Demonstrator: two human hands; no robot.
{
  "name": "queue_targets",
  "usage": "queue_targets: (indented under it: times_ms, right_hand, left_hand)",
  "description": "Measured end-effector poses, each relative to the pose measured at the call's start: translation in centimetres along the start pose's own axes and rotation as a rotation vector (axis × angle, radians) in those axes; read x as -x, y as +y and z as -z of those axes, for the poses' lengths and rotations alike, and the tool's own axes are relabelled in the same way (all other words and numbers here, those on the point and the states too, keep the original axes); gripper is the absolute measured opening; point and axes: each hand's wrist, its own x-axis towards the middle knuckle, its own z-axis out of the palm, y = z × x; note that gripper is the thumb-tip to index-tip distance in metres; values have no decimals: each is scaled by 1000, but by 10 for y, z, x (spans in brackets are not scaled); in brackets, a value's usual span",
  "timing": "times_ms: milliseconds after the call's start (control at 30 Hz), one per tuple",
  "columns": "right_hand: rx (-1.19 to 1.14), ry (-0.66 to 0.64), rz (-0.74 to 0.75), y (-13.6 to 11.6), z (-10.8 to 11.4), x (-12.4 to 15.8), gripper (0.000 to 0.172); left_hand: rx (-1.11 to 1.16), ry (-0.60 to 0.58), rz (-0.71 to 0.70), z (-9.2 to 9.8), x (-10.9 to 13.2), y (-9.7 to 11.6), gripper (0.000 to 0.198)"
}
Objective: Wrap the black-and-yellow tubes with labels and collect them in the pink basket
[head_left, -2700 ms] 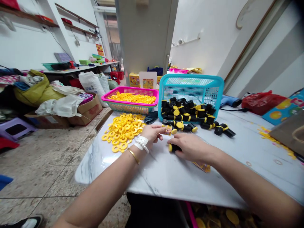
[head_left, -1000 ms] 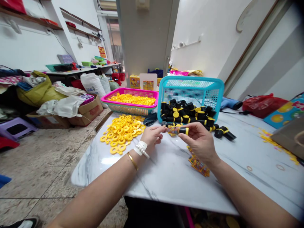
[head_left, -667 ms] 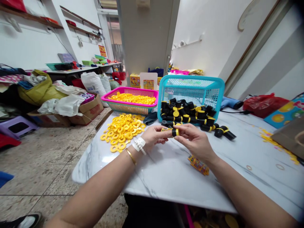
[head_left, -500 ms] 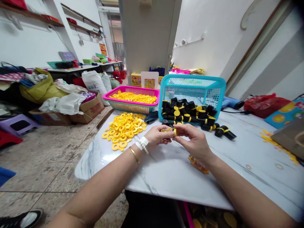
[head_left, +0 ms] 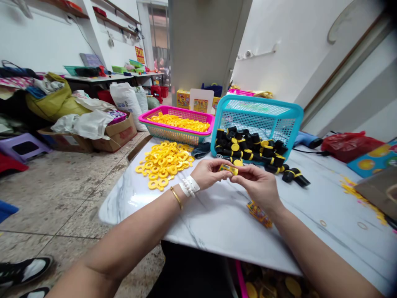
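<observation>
My left hand (head_left: pixel 210 173) and my right hand (head_left: pixel 258 185) meet above the marble table (head_left: pixel 217 223). Both pinch one small black and yellow cylinder (head_left: pixel 228 169) with a printed label round it. Just beyond the hands lies a heap of black cylinders with yellow caps (head_left: pixel 248 151), spilling out of a tipped blue basket (head_left: pixel 260 120). A pile of yellow rings (head_left: pixel 164 162) lies to the left of my left hand. A small stack of printed labels (head_left: pixel 259 213) rests on the table under my right wrist.
A pink basket (head_left: pixel 176 130) full of yellow rings stands behind the loose rings. A red bag (head_left: pixel 347 145), a blue tool (head_left: pixel 307 140) and a colourful box (head_left: pixel 372 157) sit at the right. Cartons and bags crowd the floor at the left. Another person's shoe (head_left: pixel 21 269) shows at bottom left.
My right hand picked a black cylinder off the table and brought it to my left hand. Both hands now press together on it, and the camera has shifted slightly.
</observation>
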Motion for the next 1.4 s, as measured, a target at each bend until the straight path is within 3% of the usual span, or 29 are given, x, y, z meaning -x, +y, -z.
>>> queue_targets:
  times_ms: [167, 300, 467, 533, 700, 867, 1000, 1167, 1300, 1400]
  right_hand:
    - [-183, -4, -277, -4, -3, -1, 34]
    - [-227, -138, -386, -3, 4, -6, 37]
    - [-103, -279, -211, -4, 20, -10, 42]
    - [-85, -302, -141, -3, 21, -9, 32]
    - [-118, -192, 17, -4, 14, -4, 14]
    - [-72, -206, 141, -8, 9, 2, 18]
    - [-109, -144, 197, -8, 5, 6, 8]
    - [-7, -220, 187, -9, 6, 5, 25]
    - [20, -202, 274, -11, 8, 6, 16]
    - [-8, -205, 251, -12, 8, 7, 13]
  left_hand:
    - [-95, 28, -59, 0, 1, -4, 35]
    - [-70, 2, 113, -1, -2, -7, 40]
    - [123, -9, 346, -3, -1, -8, 54]
    - [233, -36, 375, -3, 1, -7, 55]
    - [478, -153, 388, -4, 2, -4, 54]
    - [469, -122, 419, -8, 3, -5, 55]
    - [497, -134, 440, -9, 4, -3, 54]
    - [414, -110, 477, -9, 4, 0, 55]
    - [475, -179, 515, -8, 3, -1, 59]
    - [437, -193, 523, -8, 4, -5, 59]
